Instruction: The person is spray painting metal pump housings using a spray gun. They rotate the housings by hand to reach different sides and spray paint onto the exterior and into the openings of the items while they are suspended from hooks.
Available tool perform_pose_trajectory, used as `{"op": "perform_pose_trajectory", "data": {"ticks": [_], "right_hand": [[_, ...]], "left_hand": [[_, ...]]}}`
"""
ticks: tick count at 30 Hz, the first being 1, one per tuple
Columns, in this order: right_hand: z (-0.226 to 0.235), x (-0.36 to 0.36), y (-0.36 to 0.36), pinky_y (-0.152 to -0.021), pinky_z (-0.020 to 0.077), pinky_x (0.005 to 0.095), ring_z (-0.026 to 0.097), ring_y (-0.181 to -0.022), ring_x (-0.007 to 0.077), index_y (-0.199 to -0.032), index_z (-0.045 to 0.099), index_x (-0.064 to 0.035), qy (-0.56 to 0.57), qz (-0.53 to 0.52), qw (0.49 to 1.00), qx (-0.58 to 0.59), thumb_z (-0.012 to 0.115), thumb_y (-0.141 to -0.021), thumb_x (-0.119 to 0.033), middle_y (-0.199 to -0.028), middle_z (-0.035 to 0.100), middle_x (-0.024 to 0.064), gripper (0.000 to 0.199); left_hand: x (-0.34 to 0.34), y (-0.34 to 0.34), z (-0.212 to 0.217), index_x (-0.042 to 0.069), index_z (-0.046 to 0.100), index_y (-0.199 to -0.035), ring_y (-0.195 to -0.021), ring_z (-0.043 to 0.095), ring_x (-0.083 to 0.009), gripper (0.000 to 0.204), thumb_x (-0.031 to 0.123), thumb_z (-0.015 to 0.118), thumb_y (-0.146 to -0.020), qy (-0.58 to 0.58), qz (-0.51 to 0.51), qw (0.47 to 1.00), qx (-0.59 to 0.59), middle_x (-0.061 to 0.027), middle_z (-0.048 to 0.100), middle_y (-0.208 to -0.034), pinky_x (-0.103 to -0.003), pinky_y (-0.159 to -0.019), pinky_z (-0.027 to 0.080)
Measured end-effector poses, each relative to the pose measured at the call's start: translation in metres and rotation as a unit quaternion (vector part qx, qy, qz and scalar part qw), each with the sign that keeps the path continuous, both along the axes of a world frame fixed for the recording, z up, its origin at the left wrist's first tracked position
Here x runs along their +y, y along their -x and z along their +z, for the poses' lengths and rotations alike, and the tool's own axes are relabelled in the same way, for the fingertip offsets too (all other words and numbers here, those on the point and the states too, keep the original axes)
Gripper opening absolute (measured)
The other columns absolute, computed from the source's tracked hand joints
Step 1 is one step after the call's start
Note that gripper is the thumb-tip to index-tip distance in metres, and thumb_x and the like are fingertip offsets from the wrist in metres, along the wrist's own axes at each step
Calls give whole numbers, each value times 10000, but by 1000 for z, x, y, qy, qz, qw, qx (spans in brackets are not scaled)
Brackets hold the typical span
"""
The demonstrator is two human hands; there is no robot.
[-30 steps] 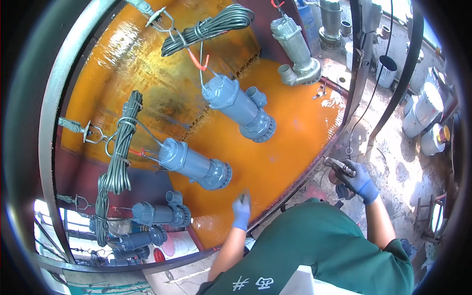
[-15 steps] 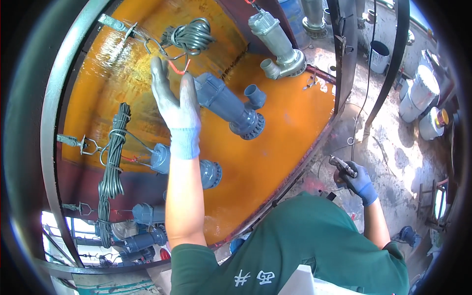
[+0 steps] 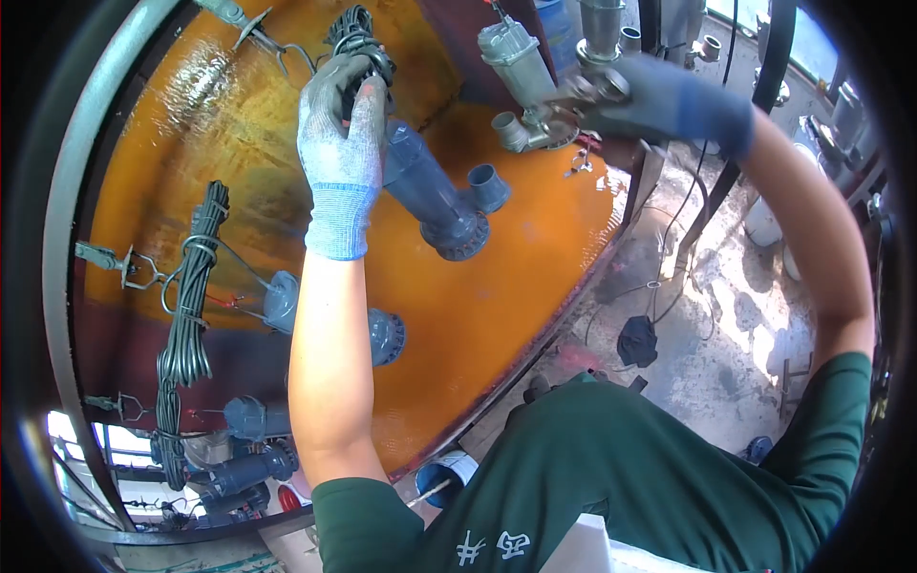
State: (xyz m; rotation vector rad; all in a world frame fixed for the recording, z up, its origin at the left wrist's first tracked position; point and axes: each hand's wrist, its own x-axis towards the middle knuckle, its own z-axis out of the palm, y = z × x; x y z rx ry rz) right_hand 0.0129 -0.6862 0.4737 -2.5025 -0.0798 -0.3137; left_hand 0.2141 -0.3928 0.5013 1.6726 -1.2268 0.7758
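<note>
My left hand [image 3: 339, 124], in a grey-and-blue work glove, is closed round the lower part of a coiled dark cable [image 3: 351, 29]. Just below it hangs a blue-grey submersible pump [image 3: 420, 181] with a side outlet; the hand covers its top. Raised at the upper right, my gloved right hand [image 3: 654, 100] is smeared by motion. It grips a metal spray gun [image 3: 604, 88], also blurred, beside a lighter grey pump [image 3: 516, 57].
Behind the pumps stands an orange, wet-looking panel [image 3: 516, 286]. More hanging pumps and a long cable bundle [image 3: 196, 277] are at the left. A curved metal frame [image 3: 59, 239] borders that side. A blue bucket [image 3: 444, 477] is by my body; a hose [image 3: 702, 186] hangs at right.
My right hand has swung up and inward with the spray gun, from low right to beside the lighter pump. My left hand has moved up and closed on the cable coil.
</note>
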Motion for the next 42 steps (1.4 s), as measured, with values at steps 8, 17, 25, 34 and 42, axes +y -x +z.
{"op": "perform_pose_trajectory", "data": {"ticks": [8,17,25,34,42], "right_hand": [[44,56,-120,-867,561,464,718,-949,345,-1127,697,-11,269,21,962,44,758,-863,-549,-1091,720,212,602],[5,40,-121,-625,574,341,705,-691,199,-944,758,6,93,57,968,225,705,-911,-391,-826,749,147,402],[-11,-25,-17,-596,526,260,624,-645,102,-1080,722,-25,-90,-8,983,163,730,-933,-275,-801,704,50,291],[0,-97,34,-921,599,306,728,-1034,201,-1428,579,-33,-105,37,981,-157,767,-963,-266,-1235,705,151,552],[86,47,39,-800,612,339,753,-835,215,-1234,665,-35,197,40,979,-44,790,-944,-331,-948,749,129,433]], "left_hand": [[41,-9,-9,19,709,-1162,-1197,636,-311,252,166,706,-958,8,-1,1000,-26,-190,648,-1280,-413,-1042,499],[102,-27,1,-46,683,-1015,-1031,646,-202,158,103,686,-963,55,56,993,83,-160,683,-1126,-349,-952,516],[123,-62,35,-20,587,-811,-677,540,-337,393,314,683,-996,-104,325,937,-71,-224,589,-762,-447,-703,463],[116,-112,38,-21,565,-755,-621,433,-243,477,381,694,-977,-121,361,925,-26,-205,515,-676,-423,-623,413],[120,-97,28,3,604,-805,-868,625,-412,466,434,646,-979,-132,369,919,-49,-230,645,-891,-485,-793,490]]}}
